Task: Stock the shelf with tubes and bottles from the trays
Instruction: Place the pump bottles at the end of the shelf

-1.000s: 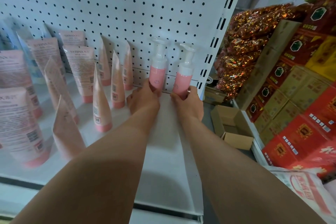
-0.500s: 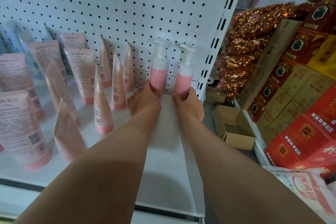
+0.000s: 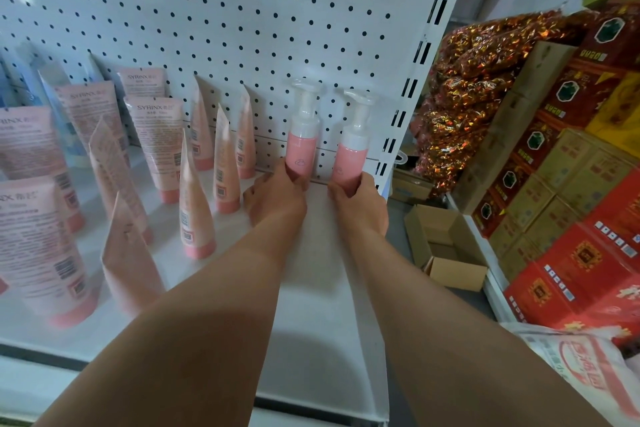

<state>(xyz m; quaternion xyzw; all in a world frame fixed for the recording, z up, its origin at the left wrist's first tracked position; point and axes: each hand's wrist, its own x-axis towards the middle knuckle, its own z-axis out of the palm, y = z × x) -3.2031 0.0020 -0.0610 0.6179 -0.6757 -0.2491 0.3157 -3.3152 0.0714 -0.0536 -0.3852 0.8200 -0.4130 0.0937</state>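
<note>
Two pink pump bottles with clear caps stand upright at the back right of the white shelf [image 3: 322, 305], against the pegboard. My left hand [image 3: 275, 198] grips the base of the left pump bottle [image 3: 302, 139]. My right hand [image 3: 358, 203] grips the base of the right pump bottle [image 3: 352, 152]. Several pink tubes [image 3: 194, 208] stand cap-down in rows to the left of the bottles. No tray is in view.
The pegboard back wall [image 3: 242, 10] rises behind the shelf; its slotted upright [image 3: 412, 87] marks the right end. To the right are an open cardboard box [image 3: 446, 246] on the floor, stacked red cartons [image 3: 581, 267], gold-red foil bags [image 3: 464, 94] and a white sack [image 3: 588, 367].
Both hands keep their hold on the two pump bottles at the shelf's back. The bottles barely shift; the view has moved slightly.
</note>
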